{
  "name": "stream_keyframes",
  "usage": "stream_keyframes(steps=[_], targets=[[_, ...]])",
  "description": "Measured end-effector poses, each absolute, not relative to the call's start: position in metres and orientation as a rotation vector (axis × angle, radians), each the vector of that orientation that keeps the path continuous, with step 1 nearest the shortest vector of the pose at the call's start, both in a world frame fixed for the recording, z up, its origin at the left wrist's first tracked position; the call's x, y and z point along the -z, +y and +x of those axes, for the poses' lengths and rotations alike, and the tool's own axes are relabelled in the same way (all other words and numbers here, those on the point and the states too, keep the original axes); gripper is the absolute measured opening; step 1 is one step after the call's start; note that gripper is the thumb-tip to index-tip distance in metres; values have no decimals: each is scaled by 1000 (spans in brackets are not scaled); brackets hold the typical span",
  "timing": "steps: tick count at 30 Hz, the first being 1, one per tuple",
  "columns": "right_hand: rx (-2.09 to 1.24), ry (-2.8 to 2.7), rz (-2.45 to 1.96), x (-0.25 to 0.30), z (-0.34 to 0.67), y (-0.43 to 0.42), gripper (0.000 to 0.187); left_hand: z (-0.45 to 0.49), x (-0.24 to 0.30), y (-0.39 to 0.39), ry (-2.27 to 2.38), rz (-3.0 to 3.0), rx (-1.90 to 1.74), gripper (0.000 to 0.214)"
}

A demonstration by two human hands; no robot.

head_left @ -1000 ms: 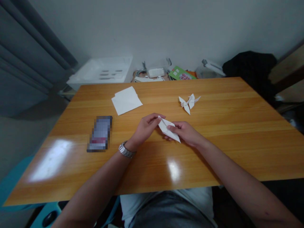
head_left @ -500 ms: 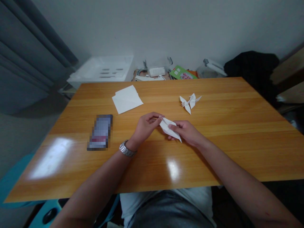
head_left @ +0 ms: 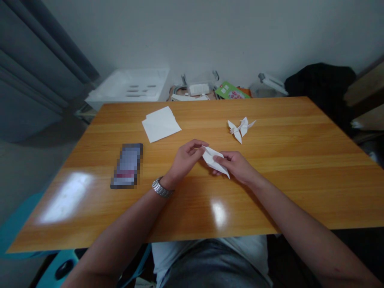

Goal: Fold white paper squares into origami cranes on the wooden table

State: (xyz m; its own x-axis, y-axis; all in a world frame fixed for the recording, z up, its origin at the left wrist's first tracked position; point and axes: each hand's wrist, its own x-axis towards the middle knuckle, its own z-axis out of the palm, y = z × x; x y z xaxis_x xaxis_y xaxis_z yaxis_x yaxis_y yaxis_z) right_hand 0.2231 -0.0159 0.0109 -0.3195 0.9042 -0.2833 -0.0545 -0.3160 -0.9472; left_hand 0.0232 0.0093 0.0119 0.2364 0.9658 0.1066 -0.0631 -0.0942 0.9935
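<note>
A folded white paper (head_left: 214,161) is held btw both hands, above the middle of the tabletop (head_left: 192,216). Its upper-left tip is pinched by the left hand (head_left: 185,161), and its right part by the right hand (head_left: 235,167). Two origami cranes (head_left: 240,129) are placed nr the far edge, loose white sheets (head_left: 161,124) left of them, a pixelated phone (head_left: 127,165) twd the left edge. Grip approx. same as 1 s earlier.

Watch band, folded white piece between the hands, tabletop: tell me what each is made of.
Watch band: polished metal links, by the silvery shine. Folded piece: probably thin matte paper, with crisp creases. Tabletop: glossy varnished wood, by grain and glare, possibly laminate.
</note>
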Motion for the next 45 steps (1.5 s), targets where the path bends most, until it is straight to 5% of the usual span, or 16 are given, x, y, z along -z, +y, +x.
stream_keyframes(steps=[45], targets=[[-1606,-1358,-1229,-11,225,-19,49,33,-15,4,995,1301,-1263,24]])
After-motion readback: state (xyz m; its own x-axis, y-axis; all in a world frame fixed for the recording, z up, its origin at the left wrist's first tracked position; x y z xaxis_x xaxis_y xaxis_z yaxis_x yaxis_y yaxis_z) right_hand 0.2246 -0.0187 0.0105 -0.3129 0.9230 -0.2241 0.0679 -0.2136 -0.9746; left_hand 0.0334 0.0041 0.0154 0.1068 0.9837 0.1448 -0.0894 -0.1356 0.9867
